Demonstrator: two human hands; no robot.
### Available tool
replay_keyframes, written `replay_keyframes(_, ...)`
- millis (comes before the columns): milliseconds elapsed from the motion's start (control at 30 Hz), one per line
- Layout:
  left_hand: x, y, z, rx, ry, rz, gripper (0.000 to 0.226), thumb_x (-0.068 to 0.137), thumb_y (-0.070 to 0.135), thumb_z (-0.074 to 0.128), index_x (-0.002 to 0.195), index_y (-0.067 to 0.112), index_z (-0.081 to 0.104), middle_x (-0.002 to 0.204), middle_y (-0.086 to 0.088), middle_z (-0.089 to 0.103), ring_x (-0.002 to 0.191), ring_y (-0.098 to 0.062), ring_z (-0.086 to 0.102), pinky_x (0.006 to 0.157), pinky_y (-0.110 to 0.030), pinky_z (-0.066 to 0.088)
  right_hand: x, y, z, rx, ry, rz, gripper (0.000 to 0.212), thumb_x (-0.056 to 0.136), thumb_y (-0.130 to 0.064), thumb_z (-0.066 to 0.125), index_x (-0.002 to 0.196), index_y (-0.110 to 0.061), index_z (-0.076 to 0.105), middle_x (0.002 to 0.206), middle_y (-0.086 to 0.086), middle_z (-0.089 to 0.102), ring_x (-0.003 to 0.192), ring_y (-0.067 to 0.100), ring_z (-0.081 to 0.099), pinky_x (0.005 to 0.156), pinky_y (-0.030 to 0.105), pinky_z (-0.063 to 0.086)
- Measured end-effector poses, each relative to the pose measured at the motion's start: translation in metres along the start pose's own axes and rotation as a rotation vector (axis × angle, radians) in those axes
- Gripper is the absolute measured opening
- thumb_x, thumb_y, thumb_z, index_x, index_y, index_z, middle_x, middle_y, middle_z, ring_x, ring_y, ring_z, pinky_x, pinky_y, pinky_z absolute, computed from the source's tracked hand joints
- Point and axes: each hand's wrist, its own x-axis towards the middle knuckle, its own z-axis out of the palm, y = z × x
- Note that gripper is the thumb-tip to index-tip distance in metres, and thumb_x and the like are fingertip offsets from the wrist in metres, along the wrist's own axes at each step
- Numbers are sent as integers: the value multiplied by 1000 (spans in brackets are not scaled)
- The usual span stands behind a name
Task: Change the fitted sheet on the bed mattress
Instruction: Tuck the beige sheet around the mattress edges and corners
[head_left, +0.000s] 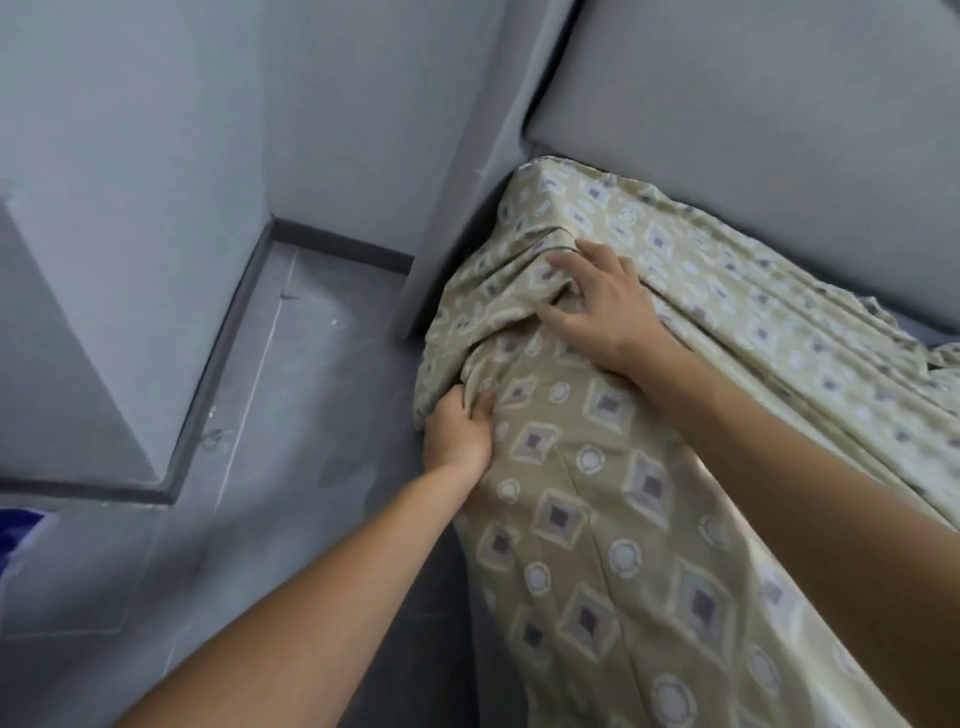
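Fitted sheet (613, 499): beige cloth w/ a repeat print of purple-centred diamonds & pale rings. It's drawn over the mattress corner nearest the grey padded headboard (753, 119), loose and wrinkled; folds bunch at the corner and run in long pleats along the top by the headboard.

Left hand (457, 434) grips a bunch of sheet at the corner's lower side edge, fingers curled into the cloth, thumb on top. Right hand (597, 301) lies on the corner's top, fingers spread & slightly bent, tips pressing into the folds.

Hidden: mattress itself is wholly under cloth; the sheet's hem/elastic can't be made out; left fingertips are buried in the fabric. Sheet is cut off at the frame's right & bottom edges. Picture is a bit blurred.

Long axis runs from the corner at upper centre down toward lower right. Grey floor (291, 415) lies left of the bed.
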Motion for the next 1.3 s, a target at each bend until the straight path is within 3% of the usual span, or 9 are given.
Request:
replay_keyframes(133,-5,-46,-21,180,-8,-47,26,105,37,57,104,14,68,106,-13,72,104,-37,68,87,-43,54,-4,-11,-19,-65,-98,-17,65,81,-57,60,143,-37,58,159,4,37,145,33,33,120,49,32)
replay_keyframes(233,-13,-69,-35,359,-36,-51,27,107,37,50,108,16,67,110,-12,71,106,-38,66,75,-35,43,-11,-14,-13,-67,-114,-37,62,86,-41,73,146,-37,56,166,6,27,152,32,23,123,45,25)
replay_keyframes(400,-12,-90,-39,533,-77,-22,28,108,39,42,105,21,62,113,-10,69,107,-37,66,76,-37,42,-11,-17,-3,-135,-125,-50,64,84,-43,74,145,-42,56,173,3,9,158,30,12,129,48,17)
replay_keyframes(533,-16,-143,-54,611,-110,-71,35,106,40,42,122,22,69,123,-13,71,114,-38,66,93,-44,55,-1,-17,3,-211,-51,-31,63,84,-44,71,144,-45,55,173,1,14,157,31,16,127,52,17)
replay_keyframes(733,-15,-149,-49,692,-110,-28,30,102,28,46,121,20,68,123,-15,70,114,-40,66,92,-44,53,2,-7,24,-95,136,-84,42,84,-25,68,125,-32,71,167,1,32,153,29,27,121,53,28)
replay_keyframes(900,-17,-163,-61,329,-198,-90,31,97,31,63,123,15,65,121,-10,70,116,-33,66,88,-34,47,4,-4,26,-100,124,-84,21,83,-20,66,94,-30,80,167,0,35,151,29,32,119,52,32)
replay_keyframes(1100,-15,-127,-58,-436,-143,-324,56,81,31,90,125,20,57,119,3,69,109,-21,67,97,-42,56,2,-11,22,-135,111,-68,21,82,-22,68,96,-31,81,166,1,36,149,28,33,120,49,33)
replay_keyframes(1167,-20,-122,-52,-519,-225,-364,65,74,43,94,128,21,65,119,1,74,110,-21,71,97,-44,59,-1,-14,18,-125,83,-50,23,83,-25,69,101,-34,80,167,0,34,150,28,31,121,47,32)
replay_keyframes(1300,-27,-123,-31,-289,-145,-258,37,88,25,84,118,6,73,105,-4,75,104,-26,73,80,-31,55,-14,-22,12,-89,5,-77,32,86,-32,67,116,-33,74,158,-3,44,149,29,31,122,45,29)
